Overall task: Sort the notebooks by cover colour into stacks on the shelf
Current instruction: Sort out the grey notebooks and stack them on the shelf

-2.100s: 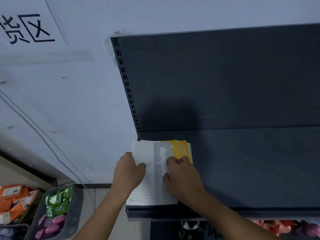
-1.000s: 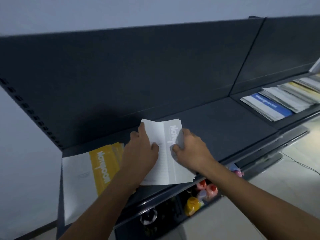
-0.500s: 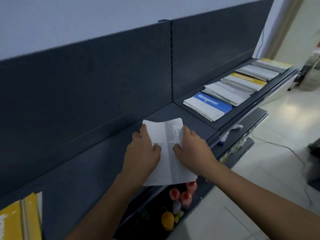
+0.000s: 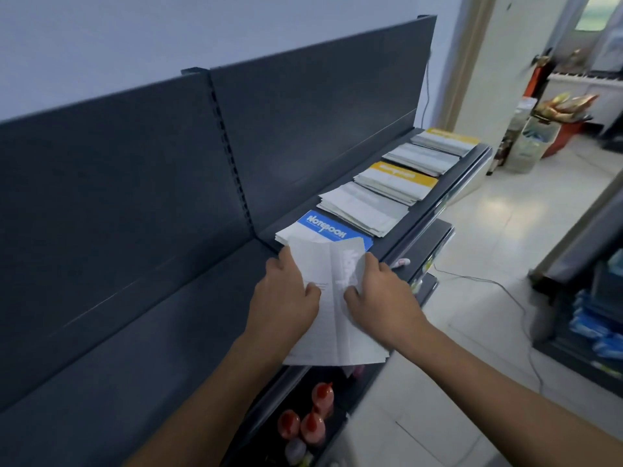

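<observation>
Both hands, left hand [image 4: 286, 299] and right hand [image 4: 382, 298], grip a grey notebook stack [image 4: 332, 318], fingers curled round its edges. It hangs just before the blue notebook [image 4: 325, 227] on the shelf [image 4: 168, 348].

- The dark shelf [image 4: 135, 332] carries five notebook stacks in one row.
- From near to far: blue stack [image 4: 323, 227], pale stack [image 4: 362, 210], yellow stack [image 4: 397, 180], second pale stack [image 4: 421, 158], far yellow stack [image 4: 445, 139].

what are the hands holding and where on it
A grey notebook, held mid-length by both hands: left hand on its left edge, right hand on its right edge.
</observation>
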The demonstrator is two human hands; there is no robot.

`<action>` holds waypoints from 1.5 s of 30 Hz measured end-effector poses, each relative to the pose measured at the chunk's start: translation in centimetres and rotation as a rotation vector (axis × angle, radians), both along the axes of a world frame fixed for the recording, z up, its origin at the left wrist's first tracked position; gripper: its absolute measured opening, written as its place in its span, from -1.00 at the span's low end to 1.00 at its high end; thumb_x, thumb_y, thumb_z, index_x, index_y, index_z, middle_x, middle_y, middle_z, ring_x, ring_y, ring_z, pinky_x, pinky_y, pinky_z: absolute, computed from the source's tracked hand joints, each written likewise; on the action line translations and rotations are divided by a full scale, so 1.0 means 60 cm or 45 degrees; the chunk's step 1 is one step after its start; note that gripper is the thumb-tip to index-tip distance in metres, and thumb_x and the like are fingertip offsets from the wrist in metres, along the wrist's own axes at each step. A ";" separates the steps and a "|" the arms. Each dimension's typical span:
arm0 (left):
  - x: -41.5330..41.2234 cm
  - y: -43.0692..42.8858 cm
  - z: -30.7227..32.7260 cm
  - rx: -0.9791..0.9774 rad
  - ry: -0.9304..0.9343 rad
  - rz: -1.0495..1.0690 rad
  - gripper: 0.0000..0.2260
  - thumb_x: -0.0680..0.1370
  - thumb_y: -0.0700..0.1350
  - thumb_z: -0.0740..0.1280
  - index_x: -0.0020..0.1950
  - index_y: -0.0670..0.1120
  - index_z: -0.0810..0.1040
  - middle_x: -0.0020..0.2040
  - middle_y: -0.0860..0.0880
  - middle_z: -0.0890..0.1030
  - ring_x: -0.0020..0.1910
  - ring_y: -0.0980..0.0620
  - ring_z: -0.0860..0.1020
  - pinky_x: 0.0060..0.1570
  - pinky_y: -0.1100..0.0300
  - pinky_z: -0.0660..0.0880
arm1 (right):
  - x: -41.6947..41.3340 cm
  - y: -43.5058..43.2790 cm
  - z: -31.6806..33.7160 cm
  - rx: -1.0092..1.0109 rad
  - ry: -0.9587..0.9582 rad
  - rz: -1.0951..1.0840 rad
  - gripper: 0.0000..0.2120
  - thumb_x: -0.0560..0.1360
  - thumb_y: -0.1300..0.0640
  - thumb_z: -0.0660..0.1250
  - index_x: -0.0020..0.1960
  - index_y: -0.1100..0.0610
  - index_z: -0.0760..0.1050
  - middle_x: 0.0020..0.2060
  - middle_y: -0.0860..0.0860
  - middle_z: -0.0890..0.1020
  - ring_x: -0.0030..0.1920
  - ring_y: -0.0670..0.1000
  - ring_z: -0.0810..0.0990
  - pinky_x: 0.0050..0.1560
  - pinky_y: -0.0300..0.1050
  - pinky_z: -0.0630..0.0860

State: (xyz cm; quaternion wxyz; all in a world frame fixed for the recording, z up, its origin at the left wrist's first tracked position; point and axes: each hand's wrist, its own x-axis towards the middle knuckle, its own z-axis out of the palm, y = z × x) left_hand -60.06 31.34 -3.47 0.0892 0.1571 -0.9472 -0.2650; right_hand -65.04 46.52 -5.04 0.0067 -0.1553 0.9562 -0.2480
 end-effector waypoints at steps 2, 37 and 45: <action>-0.049 0.014 -0.006 0.014 -0.007 -0.041 -0.43 0.60 0.00 0.26 0.54 -0.06 0.12 0.25 -0.11 0.41 0.11 -0.14 0.50 -0.01 0.06 0.46 | -0.040 0.018 -0.001 -0.002 -0.030 -0.041 -0.75 0.55 0.02 0.20 0.14 0.13 0.28 0.04 0.15 0.50 -0.01 0.27 0.55 -0.10 0.07 0.48; -0.570 0.266 -0.039 0.018 -0.156 0.384 -0.53 0.59 0.00 0.22 0.47 -0.05 0.19 0.11 -0.04 0.46 -0.06 -0.07 0.45 -0.17 0.08 0.39 | -0.620 0.262 -0.034 -0.029 -0.245 0.298 -0.57 0.59 -0.01 0.23 0.40 0.07 0.24 0.23 0.05 0.49 0.16 0.13 0.50 0.02 -0.05 0.40; -0.589 0.220 -0.052 0.065 -0.149 0.751 -0.57 0.58 0.02 0.24 0.40 -0.06 0.23 0.05 0.00 0.45 -0.12 -0.01 0.46 -0.30 0.12 0.39 | -0.703 0.171 -0.042 0.005 -0.216 0.631 -0.62 0.56 0.05 0.24 0.34 0.08 0.28 0.10 0.05 0.54 0.03 0.12 0.55 0.00 0.03 0.50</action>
